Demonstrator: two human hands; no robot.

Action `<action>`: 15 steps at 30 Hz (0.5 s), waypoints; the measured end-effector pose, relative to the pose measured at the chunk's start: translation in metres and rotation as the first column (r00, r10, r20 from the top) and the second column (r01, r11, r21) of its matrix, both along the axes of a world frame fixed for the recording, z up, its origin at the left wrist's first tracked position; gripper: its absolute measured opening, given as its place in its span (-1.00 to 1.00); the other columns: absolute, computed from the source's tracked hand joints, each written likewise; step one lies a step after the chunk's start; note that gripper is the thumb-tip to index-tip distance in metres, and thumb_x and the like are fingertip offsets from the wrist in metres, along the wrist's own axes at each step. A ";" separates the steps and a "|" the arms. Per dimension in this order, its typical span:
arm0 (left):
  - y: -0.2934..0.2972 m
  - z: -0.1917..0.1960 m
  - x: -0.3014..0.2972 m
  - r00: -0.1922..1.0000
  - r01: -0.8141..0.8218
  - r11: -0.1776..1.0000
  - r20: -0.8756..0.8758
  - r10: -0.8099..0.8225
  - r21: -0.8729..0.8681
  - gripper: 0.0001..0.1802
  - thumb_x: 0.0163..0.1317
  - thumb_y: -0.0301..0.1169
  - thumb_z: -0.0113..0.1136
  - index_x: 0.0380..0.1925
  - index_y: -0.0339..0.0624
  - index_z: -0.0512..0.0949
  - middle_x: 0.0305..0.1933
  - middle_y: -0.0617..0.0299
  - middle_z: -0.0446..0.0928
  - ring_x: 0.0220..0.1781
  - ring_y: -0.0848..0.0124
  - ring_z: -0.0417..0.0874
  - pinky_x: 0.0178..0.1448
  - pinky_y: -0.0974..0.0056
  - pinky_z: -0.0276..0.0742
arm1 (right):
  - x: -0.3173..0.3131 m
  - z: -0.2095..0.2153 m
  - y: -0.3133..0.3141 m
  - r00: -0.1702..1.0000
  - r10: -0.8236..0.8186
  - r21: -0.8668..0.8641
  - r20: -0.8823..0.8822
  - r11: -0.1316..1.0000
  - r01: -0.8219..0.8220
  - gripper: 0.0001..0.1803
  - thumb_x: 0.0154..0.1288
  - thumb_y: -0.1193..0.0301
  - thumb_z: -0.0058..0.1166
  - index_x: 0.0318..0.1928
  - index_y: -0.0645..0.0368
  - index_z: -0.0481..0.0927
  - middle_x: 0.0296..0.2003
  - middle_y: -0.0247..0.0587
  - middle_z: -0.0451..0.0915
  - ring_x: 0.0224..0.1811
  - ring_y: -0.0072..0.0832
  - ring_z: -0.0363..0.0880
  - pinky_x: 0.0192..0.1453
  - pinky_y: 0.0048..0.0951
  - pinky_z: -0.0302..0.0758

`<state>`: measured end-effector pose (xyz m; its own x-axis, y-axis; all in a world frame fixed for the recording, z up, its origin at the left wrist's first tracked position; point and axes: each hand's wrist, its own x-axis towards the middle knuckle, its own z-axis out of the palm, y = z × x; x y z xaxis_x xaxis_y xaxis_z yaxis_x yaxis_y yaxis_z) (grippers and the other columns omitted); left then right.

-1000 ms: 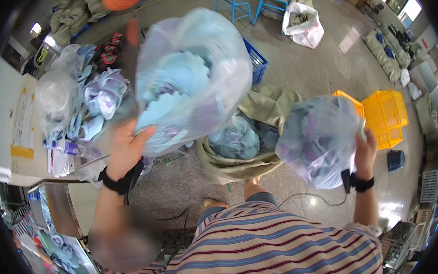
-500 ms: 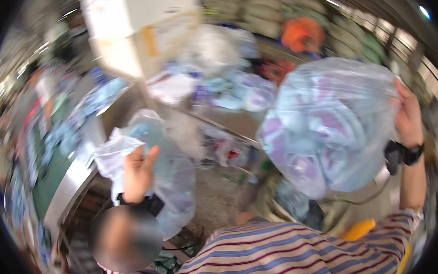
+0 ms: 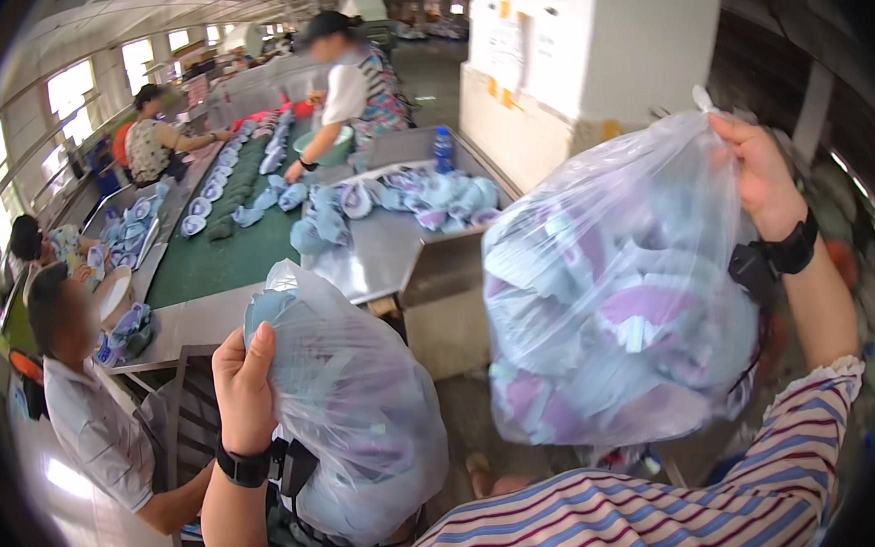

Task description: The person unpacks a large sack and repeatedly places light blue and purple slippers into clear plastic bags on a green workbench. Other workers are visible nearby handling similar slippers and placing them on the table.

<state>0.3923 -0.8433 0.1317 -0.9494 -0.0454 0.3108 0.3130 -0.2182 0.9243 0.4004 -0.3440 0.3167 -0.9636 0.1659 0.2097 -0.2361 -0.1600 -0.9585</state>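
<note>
Head view: left hand (image 3: 245, 391) clamps the neck of a clear bag of blue pieces (image 3: 357, 424), held low. Right hand (image 3: 764, 178) pinches the top of a fuller clear bag (image 3: 614, 293), raised. Carrying step, judged; setting down calls for space on the steel table (image 3: 386, 247) beyond.

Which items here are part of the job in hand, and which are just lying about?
In hand:
- left hand gripping the smaller clear bag of blue and purple pieces
- right hand holding up the larger clear bag of the same

Lying about:
- loose blue pieces on the metal table
- blue bottle
- green conveyor
- seated co-worker
</note>
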 end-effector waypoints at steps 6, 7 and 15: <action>-0.019 0.006 -0.088 0.953 -0.277 0.961 -0.133 0.272 -0.022 -0.67 0.33 -0.26 0.07 -0.22 -0.39 0.55 -0.34 0.38 0.54 -0.35 0.68 0.41 -0.22 0.54 0.31 | -0.199 0.004 -0.055 0.961 0.271 0.099 -0.059 0.959 -0.265 -0.75 0.29 0.49 -0.03 -0.05 0.34 0.45 -0.22 -0.19 0.57 -0.23 -0.49 0.55 -0.13 -0.47 0.53; -0.020 0.005 -0.106 0.935 -0.327 0.944 -0.155 0.318 -0.034 -0.67 0.33 -0.26 0.07 -0.22 -0.38 0.55 -0.34 0.40 0.53 -0.34 0.68 0.40 -0.22 0.54 0.30 | -0.236 0.006 -0.060 0.956 0.286 0.117 -0.072 0.954 -0.276 -0.75 0.28 0.49 -0.01 -0.05 0.34 0.45 -0.23 -0.21 0.56 -0.25 -0.50 0.54 -0.15 -0.49 0.53; -0.064 0.015 -0.254 0.789 -0.599 0.774 -0.318 0.526 -0.205 -0.70 0.33 -0.25 0.07 -0.42 -0.29 0.49 -0.49 0.52 0.34 -0.45 0.71 0.20 -0.38 0.50 0.13 | -0.420 -0.019 -0.096 0.965 0.111 0.108 -0.238 0.990 -0.087 -0.77 0.25 0.51 0.06 -0.09 0.27 0.45 -0.28 -0.26 0.54 -0.33 -0.56 0.52 -0.19 -0.52 0.52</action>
